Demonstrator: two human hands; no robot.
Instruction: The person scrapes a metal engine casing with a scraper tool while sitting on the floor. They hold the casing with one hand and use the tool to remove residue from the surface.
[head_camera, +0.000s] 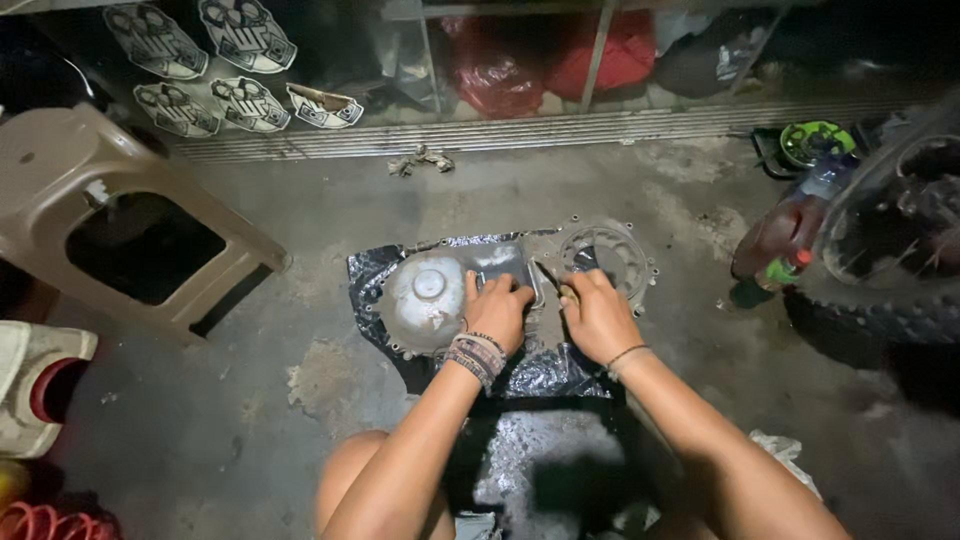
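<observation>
From above, my left hand (497, 312) presses flat, fingers spread, on the metal engine cover (440, 290) lying on black plastic sheet (540, 375), my right hand (597, 315) grips a thin tool (548, 277) at its edge, which might slip and gouge it.

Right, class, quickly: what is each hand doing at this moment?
Left hand: pressed flat on the metal engine cover, holding nothing.
Right hand: closed around a thin tool at the cover's edge.

Bare floor (300, 215) leftward; tyre (880, 320) and bottle (790, 235) crowding right.
</observation>
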